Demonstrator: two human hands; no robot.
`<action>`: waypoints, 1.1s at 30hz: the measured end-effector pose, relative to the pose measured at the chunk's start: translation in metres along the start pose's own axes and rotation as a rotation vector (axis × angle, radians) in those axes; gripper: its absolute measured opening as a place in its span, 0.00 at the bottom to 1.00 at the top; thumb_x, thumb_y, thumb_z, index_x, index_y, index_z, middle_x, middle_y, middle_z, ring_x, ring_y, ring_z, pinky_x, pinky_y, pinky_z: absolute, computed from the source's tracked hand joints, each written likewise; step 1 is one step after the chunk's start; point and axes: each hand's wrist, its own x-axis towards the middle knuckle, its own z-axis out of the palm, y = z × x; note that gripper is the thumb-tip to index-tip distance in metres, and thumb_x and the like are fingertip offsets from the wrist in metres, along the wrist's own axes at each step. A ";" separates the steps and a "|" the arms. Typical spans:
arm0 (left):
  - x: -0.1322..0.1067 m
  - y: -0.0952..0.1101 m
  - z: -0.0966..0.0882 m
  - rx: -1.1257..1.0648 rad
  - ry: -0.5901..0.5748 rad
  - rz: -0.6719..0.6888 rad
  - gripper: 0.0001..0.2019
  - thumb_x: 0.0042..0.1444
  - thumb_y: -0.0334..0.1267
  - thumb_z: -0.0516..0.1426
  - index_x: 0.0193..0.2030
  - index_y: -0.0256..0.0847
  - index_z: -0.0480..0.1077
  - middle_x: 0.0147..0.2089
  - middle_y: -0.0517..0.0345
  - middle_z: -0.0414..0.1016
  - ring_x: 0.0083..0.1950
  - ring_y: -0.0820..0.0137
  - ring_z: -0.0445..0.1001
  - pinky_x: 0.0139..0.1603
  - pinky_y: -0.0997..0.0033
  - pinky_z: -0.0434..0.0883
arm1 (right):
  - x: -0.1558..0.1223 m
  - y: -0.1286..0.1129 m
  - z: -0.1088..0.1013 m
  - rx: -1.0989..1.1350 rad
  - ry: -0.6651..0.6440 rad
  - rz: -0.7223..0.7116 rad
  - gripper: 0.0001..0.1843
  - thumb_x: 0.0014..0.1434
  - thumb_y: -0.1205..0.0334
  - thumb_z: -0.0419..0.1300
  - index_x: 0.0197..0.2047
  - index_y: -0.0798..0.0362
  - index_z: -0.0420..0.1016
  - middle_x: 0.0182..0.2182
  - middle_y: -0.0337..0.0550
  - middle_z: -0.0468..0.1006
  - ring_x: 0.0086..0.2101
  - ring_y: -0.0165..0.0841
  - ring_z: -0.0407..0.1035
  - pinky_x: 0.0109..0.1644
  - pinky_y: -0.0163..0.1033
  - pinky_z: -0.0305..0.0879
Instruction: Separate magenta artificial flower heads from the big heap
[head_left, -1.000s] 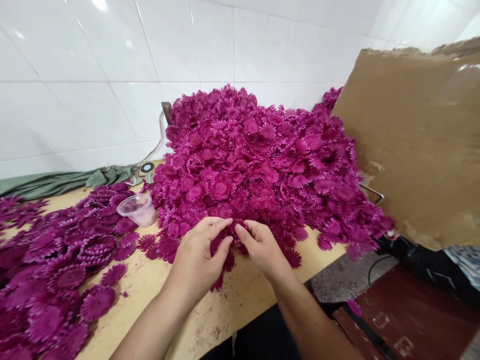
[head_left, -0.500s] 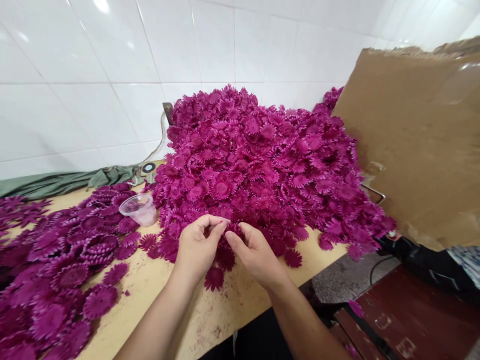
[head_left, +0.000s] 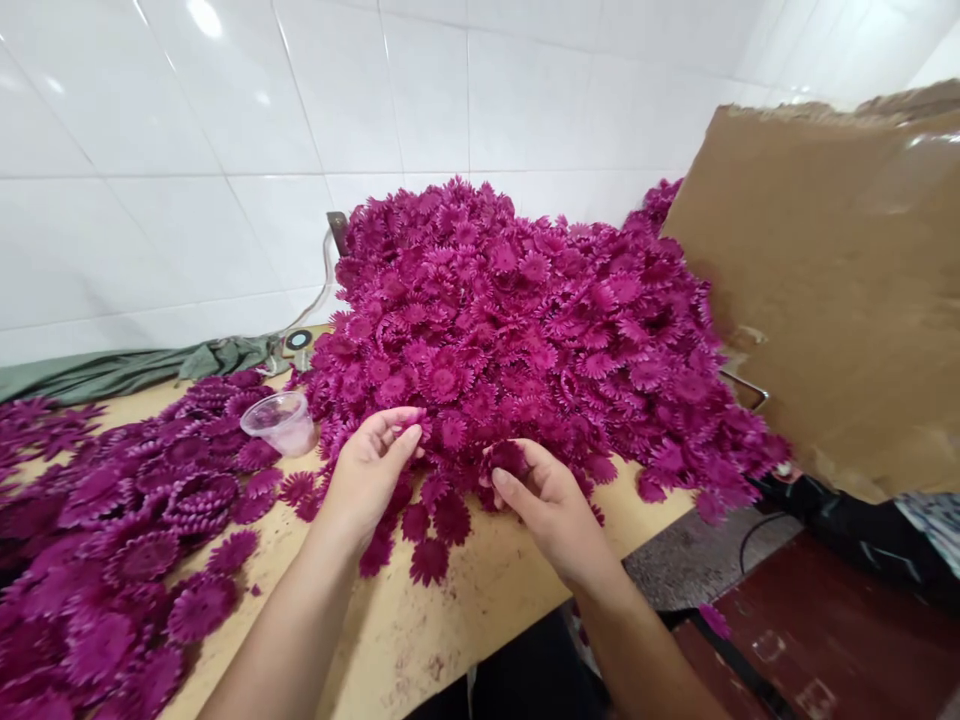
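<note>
My left hand pinches a small magenta artificial flower piece between thumb and fingertips, in front of a large heap of magenta artificial flowers. To its right, my right hand is closed on a darker magenta artificial flower, held between thumb and fingers. The two hands are apart. Loose flowers lie on the yellowish tabletop between and below them.
Another spread of magenta flowers covers the table's left side. A clear plastic cup stands between it and the heap. Green cloth lies along the tiled wall. A cardboard sheet leans at the right, above a dark red surface.
My hands were together at the heap's front edge. They have moved apart, left hand to the left and right hand to the right, each with a magenta piece in it.
</note>
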 end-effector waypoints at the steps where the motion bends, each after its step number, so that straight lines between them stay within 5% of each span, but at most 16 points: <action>1: -0.001 -0.002 0.001 0.012 -0.029 -0.017 0.21 0.32 0.44 0.64 0.34 0.36 0.69 0.23 0.66 0.70 0.24 0.78 0.67 0.29 0.76 0.66 | 0.000 0.000 -0.001 0.003 0.002 0.003 0.14 0.50 0.51 0.58 0.32 0.53 0.65 0.21 0.34 0.63 0.23 0.26 0.57 0.29 0.33 0.58; 6: -0.001 -0.005 -0.001 0.095 -0.074 -0.009 0.19 0.32 0.47 0.64 0.29 0.38 0.69 0.21 0.65 0.69 0.22 0.76 0.66 0.25 0.75 0.64 | 0.003 0.004 0.000 0.031 0.008 0.026 0.17 0.49 0.46 0.57 0.28 0.54 0.64 0.20 0.34 0.62 0.21 0.24 0.54 0.26 0.32 0.54; 11: 0.005 -0.011 -0.009 0.394 -0.063 0.125 0.16 0.43 0.51 0.57 0.21 0.39 0.65 0.17 0.64 0.66 0.19 0.75 0.63 0.22 0.74 0.63 | 0.011 0.010 0.005 -0.076 0.066 0.000 0.20 0.50 0.45 0.54 0.20 0.52 0.58 0.16 0.32 0.58 0.19 0.24 0.50 0.23 0.32 0.49; 14: 0.005 -0.013 -0.012 0.699 -0.006 0.301 0.15 0.46 0.49 0.54 0.33 0.39 0.70 0.33 0.53 0.74 0.38 0.63 0.72 0.41 0.61 0.69 | 0.015 0.013 0.009 -0.102 0.117 -0.018 0.21 0.51 0.45 0.53 0.19 0.51 0.53 0.16 0.31 0.53 0.19 0.23 0.46 0.23 0.33 0.47; 16: 0.001 -0.012 -0.011 0.852 0.058 0.442 0.21 0.48 0.47 0.54 0.46 0.37 0.69 0.49 0.44 0.71 0.54 0.56 0.66 0.54 0.52 0.62 | 0.018 0.015 0.012 -0.111 0.118 -0.020 0.21 0.51 0.45 0.53 0.19 0.51 0.52 0.17 0.31 0.50 0.20 0.24 0.45 0.23 0.33 0.47; 18: -0.005 -0.009 -0.008 0.909 0.050 0.548 0.22 0.50 0.45 0.53 0.50 0.36 0.67 0.56 0.41 0.66 0.59 0.55 0.61 0.58 0.50 0.57 | 0.020 0.016 0.014 -0.126 0.088 -0.012 0.21 0.51 0.45 0.53 0.19 0.51 0.53 0.18 0.31 0.51 0.20 0.24 0.46 0.24 0.34 0.48; 23: -0.019 -0.005 0.006 0.840 -0.284 0.557 0.16 0.53 0.42 0.52 0.47 0.42 0.71 0.46 0.51 0.76 0.48 0.63 0.72 0.52 0.57 0.67 | 0.020 0.016 0.016 -0.131 0.008 -0.015 0.17 0.53 0.46 0.52 0.26 0.52 0.62 0.22 0.35 0.60 0.25 0.27 0.55 0.29 0.34 0.55; 28: -0.016 -0.007 0.009 0.815 -0.170 0.613 0.12 0.52 0.35 0.52 0.40 0.43 0.74 0.41 0.53 0.78 0.45 0.63 0.73 0.50 0.58 0.68 | 0.014 0.009 0.015 -0.074 -0.053 -0.049 0.13 0.53 0.49 0.53 0.29 0.50 0.64 0.25 0.37 0.63 0.30 0.30 0.60 0.35 0.35 0.59; 33: -0.015 -0.006 0.010 0.728 -0.088 0.592 0.09 0.52 0.37 0.53 0.32 0.41 0.74 0.38 0.54 0.78 0.41 0.65 0.74 0.47 0.64 0.69 | 0.014 0.012 0.020 -0.031 -0.069 -0.025 0.13 0.53 0.52 0.53 0.25 0.51 0.59 0.20 0.31 0.54 0.22 0.25 0.49 0.26 0.33 0.53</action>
